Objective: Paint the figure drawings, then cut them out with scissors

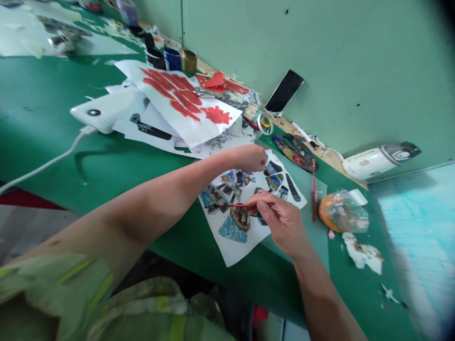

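Red brush point(232, 206), one, in right hand point(280, 218); left hand point(250, 158) over one sheet point(232, 253).

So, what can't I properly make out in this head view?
All in the head view:
- Left grip: its curled underside is hidden by the hand itself, so I can't tell whether it holds anything.
- Picture sheet: partly covered by the right grip.
- Red-and-white container, upper left: cut off by the top edge.
- Silvery object, upper left: blurred.
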Available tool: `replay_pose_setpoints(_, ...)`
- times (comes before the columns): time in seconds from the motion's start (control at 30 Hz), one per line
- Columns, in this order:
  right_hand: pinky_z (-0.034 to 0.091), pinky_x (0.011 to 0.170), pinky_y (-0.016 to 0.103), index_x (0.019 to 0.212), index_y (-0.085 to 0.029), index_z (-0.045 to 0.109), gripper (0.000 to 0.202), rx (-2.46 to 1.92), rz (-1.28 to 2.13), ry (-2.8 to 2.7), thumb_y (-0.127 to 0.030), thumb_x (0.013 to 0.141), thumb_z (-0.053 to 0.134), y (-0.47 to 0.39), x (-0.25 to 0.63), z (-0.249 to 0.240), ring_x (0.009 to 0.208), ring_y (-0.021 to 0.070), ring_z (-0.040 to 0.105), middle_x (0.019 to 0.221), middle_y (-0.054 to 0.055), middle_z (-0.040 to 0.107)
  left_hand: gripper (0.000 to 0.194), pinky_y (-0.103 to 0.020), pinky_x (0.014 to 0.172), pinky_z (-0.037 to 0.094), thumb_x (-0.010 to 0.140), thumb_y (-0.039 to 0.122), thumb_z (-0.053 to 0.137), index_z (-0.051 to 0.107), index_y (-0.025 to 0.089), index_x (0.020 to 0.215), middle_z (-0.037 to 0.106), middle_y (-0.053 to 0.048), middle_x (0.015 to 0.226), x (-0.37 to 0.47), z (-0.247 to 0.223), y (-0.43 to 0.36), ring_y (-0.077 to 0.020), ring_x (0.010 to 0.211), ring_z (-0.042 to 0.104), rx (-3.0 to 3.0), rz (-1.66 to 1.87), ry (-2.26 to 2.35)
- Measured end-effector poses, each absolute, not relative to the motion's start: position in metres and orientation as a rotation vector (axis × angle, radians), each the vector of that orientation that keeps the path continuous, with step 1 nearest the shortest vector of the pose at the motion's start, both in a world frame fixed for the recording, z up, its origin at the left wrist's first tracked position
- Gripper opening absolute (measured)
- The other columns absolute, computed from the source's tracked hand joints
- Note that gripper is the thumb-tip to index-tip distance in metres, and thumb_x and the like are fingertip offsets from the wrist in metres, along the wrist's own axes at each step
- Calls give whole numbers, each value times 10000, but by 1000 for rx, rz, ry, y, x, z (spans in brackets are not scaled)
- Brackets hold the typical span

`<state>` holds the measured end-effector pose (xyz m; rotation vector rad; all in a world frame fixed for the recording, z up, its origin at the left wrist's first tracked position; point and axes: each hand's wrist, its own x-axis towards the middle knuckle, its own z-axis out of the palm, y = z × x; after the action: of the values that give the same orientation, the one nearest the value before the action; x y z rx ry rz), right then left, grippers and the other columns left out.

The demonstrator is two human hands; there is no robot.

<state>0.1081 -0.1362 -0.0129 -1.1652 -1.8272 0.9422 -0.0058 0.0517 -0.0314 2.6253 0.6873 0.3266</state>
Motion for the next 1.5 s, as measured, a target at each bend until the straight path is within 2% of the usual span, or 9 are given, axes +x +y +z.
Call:
replay_pose_setpoints(0.17,523,743,262,1023,-247,706,205,-1151,963,-1865,-251,1047,503,-136,108,-13,799,139,658,934,16,695,204,-313,587,304,790,185,542,650,160,618,614,-55,638,-6,-31,53,-137,549,393,2617,318,675)
replay_pose_setpoints(0.33,531,766,270,1004,-257,717,218,-1109,980,-1817,-237,1045,504,-136,111,-10,781,140,648,862,1,693,197,-322,583,300,779,174,543,635,168,604,601,-58,626,-7,-31,52,-141,542,378,2604,325,666)
replay_pose_setpoints(0.7,567,695,324,919,-230,732,256,-1161,960,-1593,-337,1031,528,-132,119,-13,730,183,673,819,36,710,219,-313,584,292,787,175,531,589,178,576,539,-24,604,-9,-25,49,-137,547,336,2604,322,681)
replay_pose_setpoints(0.83,555,700,327,948,-226,736,236,-1159,994,-1460,-359,1023,556,-129,124,-19,727,183,682,821,38,741,218,-312,574,284,790,175,529,587,177,580,520,-13,595,-10,-26,51,-134,545,325,2597,316,677)
replay_pose_setpoints(1.03,562,712,337,988,-228,727,235,-1213,916,-1412,-397,1015,566,-126,124,-24,752,194,698,838,40,760,196,-291,585,298,811,206,540,627,168,639,581,-15,648,-12,-27,53,-127,575,402,2569,311,690)
replay_pose_setpoints(1.17,565,710,335,984,-236,729,237,-1213,893,-1395,-412,1010,572,-124,127,-25,777,203,710,832,36,758,176,-287,568,285,804,201,548,635,165,655,605,-12,654,-12,-24,54,-122,565,403,2562,301,724)
replay_pose_setpoints(1.5,547,654,331,892,-206,723,266,-1173,960,-1327,-425,985,603,-119,143,-22,707,195,687,793,46,735,181,-280,563,290,821,229,550,626,177,666,623,-13,662,-15,-15,48,-126,567,435,2570,281,754)
